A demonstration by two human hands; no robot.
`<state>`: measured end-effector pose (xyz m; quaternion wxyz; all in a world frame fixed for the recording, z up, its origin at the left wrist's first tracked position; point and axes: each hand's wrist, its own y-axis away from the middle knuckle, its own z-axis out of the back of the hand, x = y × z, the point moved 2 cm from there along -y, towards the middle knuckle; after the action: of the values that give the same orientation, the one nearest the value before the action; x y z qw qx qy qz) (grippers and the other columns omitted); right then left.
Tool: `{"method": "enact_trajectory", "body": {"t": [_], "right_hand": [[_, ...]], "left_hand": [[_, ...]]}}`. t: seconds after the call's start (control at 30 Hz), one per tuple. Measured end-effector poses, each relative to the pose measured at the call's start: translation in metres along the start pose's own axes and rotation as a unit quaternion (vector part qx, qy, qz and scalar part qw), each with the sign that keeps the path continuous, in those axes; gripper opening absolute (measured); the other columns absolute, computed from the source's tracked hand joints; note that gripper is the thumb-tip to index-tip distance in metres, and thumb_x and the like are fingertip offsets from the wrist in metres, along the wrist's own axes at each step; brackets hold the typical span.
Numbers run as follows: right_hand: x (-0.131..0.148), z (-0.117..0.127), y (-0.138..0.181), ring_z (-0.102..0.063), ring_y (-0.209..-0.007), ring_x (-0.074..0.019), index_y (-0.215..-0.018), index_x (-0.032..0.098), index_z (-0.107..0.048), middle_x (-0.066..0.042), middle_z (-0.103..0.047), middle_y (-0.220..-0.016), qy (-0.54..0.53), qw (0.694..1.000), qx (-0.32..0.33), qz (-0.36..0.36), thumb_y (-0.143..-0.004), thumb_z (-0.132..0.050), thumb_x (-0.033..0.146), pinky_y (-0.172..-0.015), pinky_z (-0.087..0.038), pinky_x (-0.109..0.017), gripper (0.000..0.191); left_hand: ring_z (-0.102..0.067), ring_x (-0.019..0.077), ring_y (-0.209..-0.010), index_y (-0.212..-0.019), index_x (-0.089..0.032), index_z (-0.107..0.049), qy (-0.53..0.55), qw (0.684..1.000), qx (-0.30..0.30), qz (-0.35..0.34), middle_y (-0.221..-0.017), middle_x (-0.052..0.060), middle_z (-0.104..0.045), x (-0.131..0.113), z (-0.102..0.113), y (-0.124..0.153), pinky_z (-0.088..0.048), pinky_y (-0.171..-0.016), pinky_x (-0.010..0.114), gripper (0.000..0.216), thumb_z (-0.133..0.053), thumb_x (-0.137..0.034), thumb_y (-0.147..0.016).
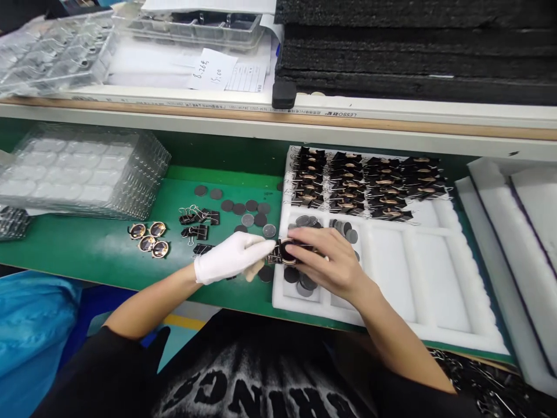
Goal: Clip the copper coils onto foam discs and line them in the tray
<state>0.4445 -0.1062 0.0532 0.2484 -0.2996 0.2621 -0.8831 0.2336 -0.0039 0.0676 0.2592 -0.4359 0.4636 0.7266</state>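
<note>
My left hand (232,256) wears a white glove and pinches a small black binder clip (275,253) at the left edge of the white foam tray (435,278). My bare right hand (324,261) meets it there, its fingers closed on a dark round disc (287,251) held against the clip. Loose grey discs (300,281) lie in the tray's near left compartment under my right hand. Rows of clipped parts (369,183) fill the tray's far section.
On the green mat (87,249) lie several grey discs (246,210), loose binder clips (198,223) and gold-rimmed round parts (148,238). Clear blister trays (82,171) are stacked at the left. White foam trays (513,244) sit at the right, black foam sheets (413,46) on the shelf.
</note>
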Motion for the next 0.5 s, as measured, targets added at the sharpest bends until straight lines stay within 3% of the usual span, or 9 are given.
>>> {"method": "enact_trajectory", "body": {"t": [0.07, 0.13, 0.23, 0.3, 0.4, 0.5], "right_hand": [[-0.001, 0.005, 0.004, -0.058, -0.135, -0.0354, -0.15, 0.028, -0.051, -0.017, -0.054, -0.153, -0.075, 0.991, 0.014, -0.111, -0.087, -0.083, 0.041, -0.099, -0.056, -0.048, 0.072], [-0.002, 0.008, 0.008, -0.064, -0.126, -0.0346, -0.155, 0.028, -0.043, -0.017, -0.057, -0.149, -0.181, 0.952, 0.044, -0.242, -0.086, -0.082, 0.051, -0.094, -0.06, -0.046, 0.083], [-0.001, 0.007, 0.013, -0.074, -0.086, -0.0253, -0.129, 0.024, -0.068, -0.009, -0.077, -0.106, -0.265, 0.881, 0.079, -0.383, -0.088, -0.077, 0.045, -0.072, -0.062, -0.036, 0.047], [0.0, 0.004, 0.015, -0.071, -0.068, -0.0217, -0.106, 0.021, -0.076, -0.005, -0.077, -0.083, -0.289, 0.843, 0.052, -0.451, -0.083, -0.08, 0.045, -0.061, -0.058, -0.033, 0.033], [0.003, 0.004, 0.017, -0.069, -0.063, -0.0205, -0.099, 0.02, -0.078, -0.005, -0.077, -0.078, -0.311, 0.823, -0.005, -0.475, -0.077, -0.085, 0.044, -0.057, -0.057, -0.031, 0.034], [0.007, 0.004, 0.017, -0.071, -0.071, -0.0207, -0.102, 0.021, -0.08, -0.005, -0.08, -0.088, -0.274, 0.861, 0.015, -0.428, -0.076, -0.086, 0.041, -0.064, -0.057, -0.031, 0.033]], "left_hand": [[-0.056, 0.0116, -0.054, -0.063, -0.02, -0.05, -0.047, 0.998, -0.031, -0.013, -0.053, -0.003, -0.061, -0.004, 0.0, 0.001, -0.044, -0.064, 0.025, 0.051, -0.046, -0.052, -0.102], [-0.057, 0.0122, -0.055, -0.063, -0.02, -0.05, -0.092, 0.995, -0.047, -0.01, -0.055, -0.003, -0.062, -0.006, 0.0, 0.0, -0.043, -0.063, 0.026, 0.048, -0.046, -0.049, -0.101], [-0.057, 0.0123, -0.054, -0.063, -0.021, -0.05, -0.126, 0.991, -0.041, -0.012, -0.054, -0.004, -0.062, -0.01, -0.004, -0.003, -0.041, -0.06, 0.026, 0.048, -0.047, -0.049, -0.101], [-0.058, 0.0121, -0.055, -0.062, -0.021, -0.05, -0.128, 0.991, -0.034, -0.015, -0.053, -0.004, -0.062, -0.012, -0.007, -0.006, -0.042, -0.061, 0.026, 0.049, -0.045, -0.05, -0.101], [-0.061, 0.013, -0.063, -0.075, -0.021, -0.06, -0.12, 0.992, -0.032, -0.021, -0.067, -0.004, -0.069, -0.014, -0.011, -0.011, -0.043, -0.062, 0.026, 0.042, -0.048, -0.052, -0.1], [-0.062, 0.0139, -0.074, -0.097, -0.023, -0.067, -0.116, 0.992, -0.031, -0.046, -0.087, -0.003, -0.072, -0.014, -0.018, -0.016, -0.042, -0.064, 0.025, 0.026, -0.059, -0.047, -0.094]]}}
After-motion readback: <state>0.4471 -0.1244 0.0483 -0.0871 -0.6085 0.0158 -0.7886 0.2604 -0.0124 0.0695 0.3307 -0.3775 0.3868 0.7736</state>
